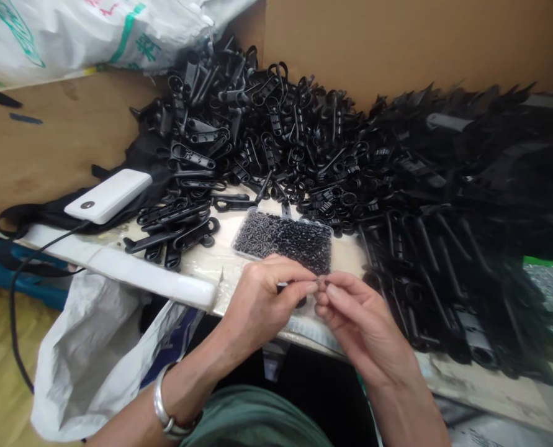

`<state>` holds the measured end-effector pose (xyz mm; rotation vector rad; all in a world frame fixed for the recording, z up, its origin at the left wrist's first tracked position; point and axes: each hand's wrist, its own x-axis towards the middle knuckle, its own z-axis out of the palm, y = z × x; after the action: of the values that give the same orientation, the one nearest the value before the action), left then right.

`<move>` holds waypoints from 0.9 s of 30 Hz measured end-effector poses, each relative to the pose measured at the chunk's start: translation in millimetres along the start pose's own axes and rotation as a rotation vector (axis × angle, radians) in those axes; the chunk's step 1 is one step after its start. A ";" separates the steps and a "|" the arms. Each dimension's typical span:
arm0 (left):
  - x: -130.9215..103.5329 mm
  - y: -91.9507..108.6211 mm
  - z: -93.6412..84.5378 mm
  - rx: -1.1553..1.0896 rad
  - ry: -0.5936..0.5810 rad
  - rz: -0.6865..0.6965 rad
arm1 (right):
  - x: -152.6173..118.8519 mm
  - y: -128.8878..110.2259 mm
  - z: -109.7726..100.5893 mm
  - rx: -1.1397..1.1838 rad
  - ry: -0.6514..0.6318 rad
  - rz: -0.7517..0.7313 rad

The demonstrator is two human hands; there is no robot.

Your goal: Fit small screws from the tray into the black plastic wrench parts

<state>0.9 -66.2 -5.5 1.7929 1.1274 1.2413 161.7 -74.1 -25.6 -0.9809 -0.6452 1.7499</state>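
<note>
My left hand point(269, 298) and my right hand point(357, 310) meet at the table's front edge, fingertips almost touching. Both are pinched at a tiny object between them, too small to make out. A dark rounded part shows partly beneath the fingers of my left hand. Just behind the hands sits a clear plastic box point(237, 249) filled with small dark pieces point(285, 239), grey on its left side and black on its right. Black plastic parts point(271, 118) with ring-shaped ends are heaped behind the box.
A white power bank point(108, 195) with a black cable lies at the left on black cloth. More black parts point(434, 273) spread over the right side. Cardboard walls point(416, 49) stand behind. A white sack point(90, 354) hangs below the table's left edge point(118, 270).
</note>
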 end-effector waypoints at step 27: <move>-1.8 -1.5 3.3 -0.007 -0.065 -0.036 | -15.0 1.9 -0.4 -0.787 0.234 -0.471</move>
<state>3.3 -67.4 -8.5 1.7876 1.1123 1.1564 163.8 -88.8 -22.5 -1.3870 -1.3326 0.9362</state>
